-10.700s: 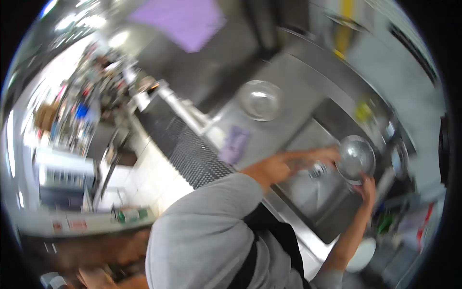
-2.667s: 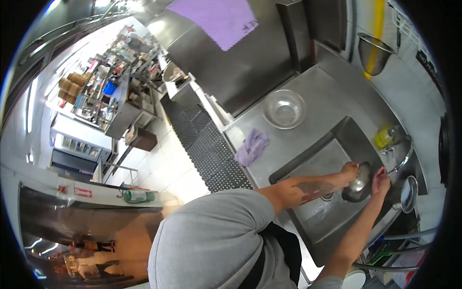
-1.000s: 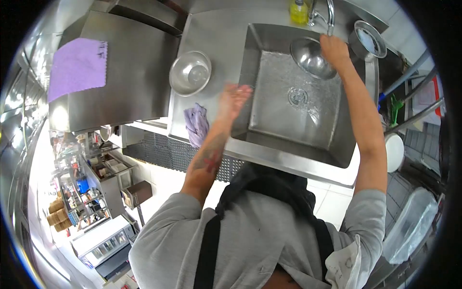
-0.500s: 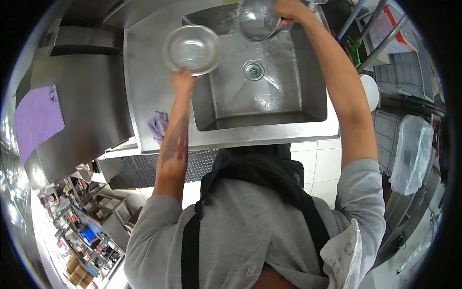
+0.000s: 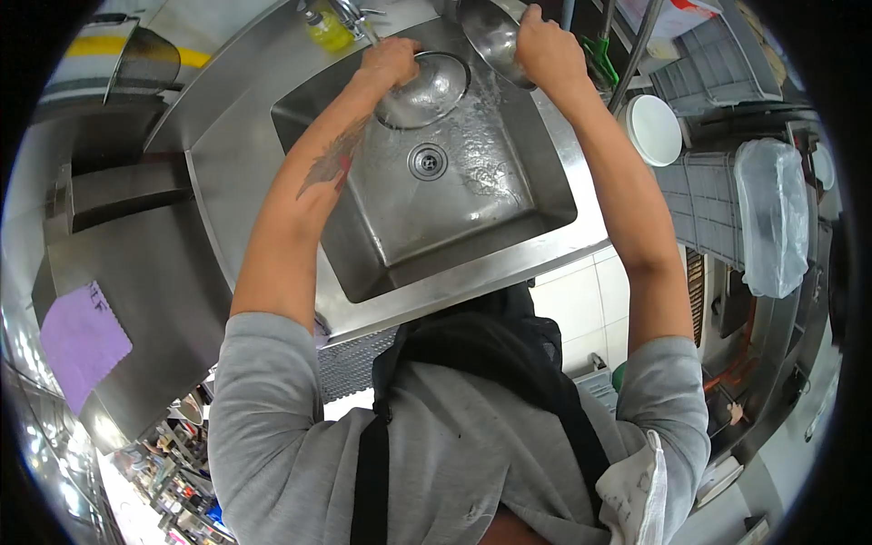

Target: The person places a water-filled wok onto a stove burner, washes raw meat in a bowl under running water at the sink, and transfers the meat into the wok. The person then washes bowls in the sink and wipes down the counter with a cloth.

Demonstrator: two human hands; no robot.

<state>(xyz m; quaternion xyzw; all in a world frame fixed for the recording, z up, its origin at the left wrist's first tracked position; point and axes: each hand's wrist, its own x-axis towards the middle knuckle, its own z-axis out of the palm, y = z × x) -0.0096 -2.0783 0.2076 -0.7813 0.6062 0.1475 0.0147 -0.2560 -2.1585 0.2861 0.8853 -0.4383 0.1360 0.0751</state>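
My left hand [image 5: 392,64] grips the rim of a shiny metal bowl [image 5: 431,96] in the back part of the steel sink [image 5: 427,213], close below the faucet [image 5: 350,13]. Water wets this bowl and the sink floor around the drain [image 5: 428,162]. At the sink's back right corner, my right hand [image 5: 551,50] is closed on the edge of a second metal bowl [image 5: 493,38], held tilted on its side. The fingertips of both hands are partly hidden.
A bottle of yellow liquid [image 5: 329,33] stands behind the sink. A purple cloth [image 5: 84,341] lies on the steel surface at left. To the right are a white round tub [image 5: 652,130], wire racks [image 5: 695,195] and a clear plastic container [image 5: 772,218].
My left hand has brought its bowl from above the left counter into the sink, near the faucet. My right hand still holds its bowl, now tilted at the right corner. The view has shifted.
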